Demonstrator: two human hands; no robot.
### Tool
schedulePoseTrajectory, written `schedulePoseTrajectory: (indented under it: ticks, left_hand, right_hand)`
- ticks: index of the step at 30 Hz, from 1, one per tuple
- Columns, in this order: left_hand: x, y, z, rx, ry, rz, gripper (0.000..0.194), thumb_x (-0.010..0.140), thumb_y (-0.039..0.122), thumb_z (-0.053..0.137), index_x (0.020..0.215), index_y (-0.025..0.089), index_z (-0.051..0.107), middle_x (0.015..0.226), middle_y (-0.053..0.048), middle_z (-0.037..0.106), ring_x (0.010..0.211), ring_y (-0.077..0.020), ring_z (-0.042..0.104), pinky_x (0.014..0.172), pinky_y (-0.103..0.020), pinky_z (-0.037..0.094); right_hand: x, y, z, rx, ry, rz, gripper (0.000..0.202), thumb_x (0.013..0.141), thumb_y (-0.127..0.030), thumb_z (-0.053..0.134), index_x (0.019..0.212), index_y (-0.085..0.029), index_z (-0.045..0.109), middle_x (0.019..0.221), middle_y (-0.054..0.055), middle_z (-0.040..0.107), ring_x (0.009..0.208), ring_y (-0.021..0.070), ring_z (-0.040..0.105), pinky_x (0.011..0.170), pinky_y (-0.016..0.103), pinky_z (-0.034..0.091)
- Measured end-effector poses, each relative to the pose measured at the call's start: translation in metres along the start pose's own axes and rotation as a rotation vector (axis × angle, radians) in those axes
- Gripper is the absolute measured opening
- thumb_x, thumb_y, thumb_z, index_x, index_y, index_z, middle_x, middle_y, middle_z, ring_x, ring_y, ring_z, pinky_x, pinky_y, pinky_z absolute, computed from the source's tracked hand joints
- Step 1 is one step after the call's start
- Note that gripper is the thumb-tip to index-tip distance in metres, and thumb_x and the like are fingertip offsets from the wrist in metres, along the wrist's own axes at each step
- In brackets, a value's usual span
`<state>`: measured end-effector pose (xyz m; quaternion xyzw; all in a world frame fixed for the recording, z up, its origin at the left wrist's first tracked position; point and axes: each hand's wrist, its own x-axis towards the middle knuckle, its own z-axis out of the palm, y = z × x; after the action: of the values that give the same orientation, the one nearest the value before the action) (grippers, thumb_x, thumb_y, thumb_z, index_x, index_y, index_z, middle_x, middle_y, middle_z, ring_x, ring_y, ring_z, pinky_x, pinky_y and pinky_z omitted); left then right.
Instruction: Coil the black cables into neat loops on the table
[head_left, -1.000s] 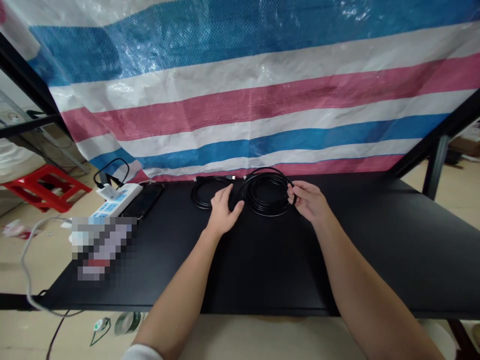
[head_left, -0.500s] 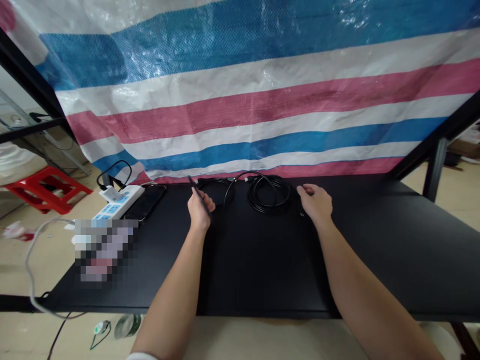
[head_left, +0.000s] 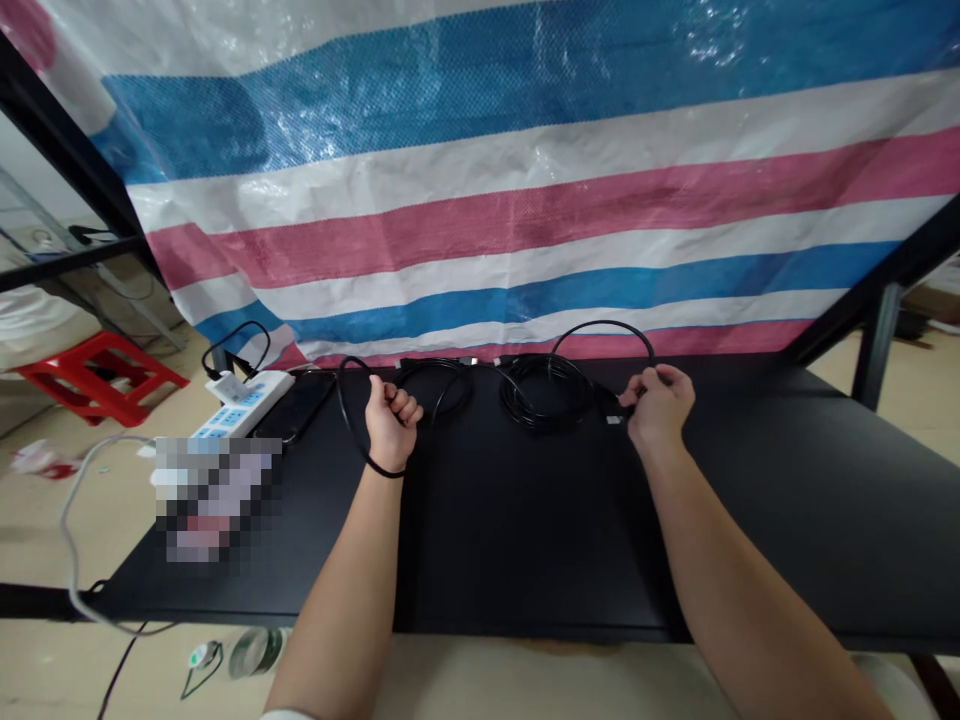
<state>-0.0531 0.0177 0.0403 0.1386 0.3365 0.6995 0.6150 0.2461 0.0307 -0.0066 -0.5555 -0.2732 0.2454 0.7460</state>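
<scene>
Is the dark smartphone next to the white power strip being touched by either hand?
No: the dark smartphone lies untouched beside the white power strip, while the left hand and right hand each hold black cable.

no legible text, label, brand or number anywhere in view. the power strip (head_left: 238, 398) carries marks too small to read; the patch beside it is blurred out.

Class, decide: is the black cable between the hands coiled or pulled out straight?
Mostly coiled: the black cable lies in loops on the table, with one loop raised by the right hand.
</scene>
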Motion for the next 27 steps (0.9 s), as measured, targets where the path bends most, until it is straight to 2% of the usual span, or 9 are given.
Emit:
schedulePoseTrajectory:
  ticks: [3,5,9,11,14,18,22,24,27]
  left_hand:
    - [0.001,0.001,-0.001,-0.005,0.002,-0.015,0.05,0.09,0.047,0.046,0.053,0.019,0.027,0.045,0.009,0.013,0.033,-0.0045,0.015,0.033,-0.016,0.014]
    - [0.002,0.0,-0.001,-0.002,-0.007,-0.023,0.05,0.09,0.046,0.046,0.052,0.019,0.027,0.045,0.009,0.013,0.033,-0.0045,0.015,0.033,-0.016,0.014]
    - [0.003,-0.004,0.0,0.008,-0.038,-0.051,0.051,0.089,0.047,0.047,0.052,0.019,0.027,0.044,0.009,0.014,0.033,-0.0046,0.015,0.032,-0.016,0.015]
    - [0.002,-0.005,0.0,0.012,-0.058,-0.052,0.052,0.087,0.048,0.049,0.052,0.019,0.027,0.044,0.009,0.014,0.034,-0.0045,0.014,0.032,-0.016,0.015]
    - [0.0,-0.004,0.001,0.006,-0.071,-0.039,0.051,0.088,0.047,0.048,0.051,0.018,0.029,0.044,0.009,0.015,0.034,-0.0042,0.015,0.033,-0.016,0.016]
    - [-0.002,-0.002,0.003,-0.016,-0.046,-0.047,0.051,0.095,0.04,0.033,0.049,0.017,0.034,0.041,0.007,0.02,0.033,-0.0043,0.02,0.033,-0.015,0.018]
    - [-0.004,0.0,0.005,-0.024,-0.053,-0.038,0.051,0.093,0.041,0.039,0.048,0.018,0.034,0.041,0.007,0.022,0.033,-0.0045,0.023,0.034,-0.015,0.021]
    - [-0.005,0.0,0.005,-0.018,-0.06,-0.037,0.051,0.091,0.043,0.042,0.047,0.018,0.034,0.041,0.007,0.022,0.034,-0.0045,0.024,0.034,-0.016,0.022]
    - [-0.005,-0.003,0.006,0.003,-0.061,-0.059,0.051,0.091,0.042,0.043,0.047,0.018,0.036,0.041,0.007,0.023,0.034,-0.0045,0.024,0.034,-0.016,0.022]
  right_hand:
    - [0.0,-0.003,0.0,0.192,-0.122,0.063,0.031,0.071,-0.05,0.058,0.075,-0.025,0.041,0.048,-0.011,0.033,0.039,0.0096,0.034,0.04,0.023,0.033]
    - [-0.004,0.0,0.002,0.185,-0.182,-0.01,0.039,0.065,-0.055,0.063,0.075,-0.025,0.04,0.054,-0.01,0.033,0.045,0.0097,0.037,0.045,0.025,0.038]
    - [-0.018,0.011,0.011,-0.129,-0.182,-0.282,0.07,0.035,-0.042,0.085,0.085,-0.026,0.038,0.077,-0.005,0.043,0.064,0.0121,0.046,0.06,0.03,0.046]
    - [-0.024,0.014,0.015,-0.264,-0.134,-0.35,0.081,0.029,-0.039,0.087,0.091,-0.025,0.038,0.089,0.0,0.046,0.073,0.0149,0.049,0.066,0.033,0.049]
    - [-0.026,0.011,0.018,-0.289,-0.033,-0.282,0.07,0.04,-0.041,0.084,0.089,-0.025,0.037,0.089,0.0,0.051,0.072,0.0145,0.053,0.067,0.033,0.049]
    - [-0.018,-0.003,0.015,-0.036,0.019,0.0,0.052,0.056,-0.049,0.075,0.075,-0.026,0.033,0.069,-0.006,0.057,0.055,0.0116,0.055,0.044,0.023,0.042]
    - [-0.013,-0.012,0.01,0.165,-0.175,0.216,0.05,0.061,-0.064,0.068,0.068,-0.024,0.038,0.061,-0.003,0.062,0.043,0.0116,0.052,0.031,0.021,0.031]
    - [-0.014,-0.014,0.01,0.205,-0.293,0.236,0.053,0.061,-0.07,0.065,0.063,-0.024,0.039,0.052,-0.004,0.056,0.039,0.0111,0.047,0.031,0.023,0.03]
    - [-0.022,-0.014,0.015,0.209,-0.404,0.172,0.057,0.06,-0.074,0.062,0.057,-0.024,0.036,0.043,-0.007,0.04,0.037,0.0105,0.04,0.033,0.025,0.03]
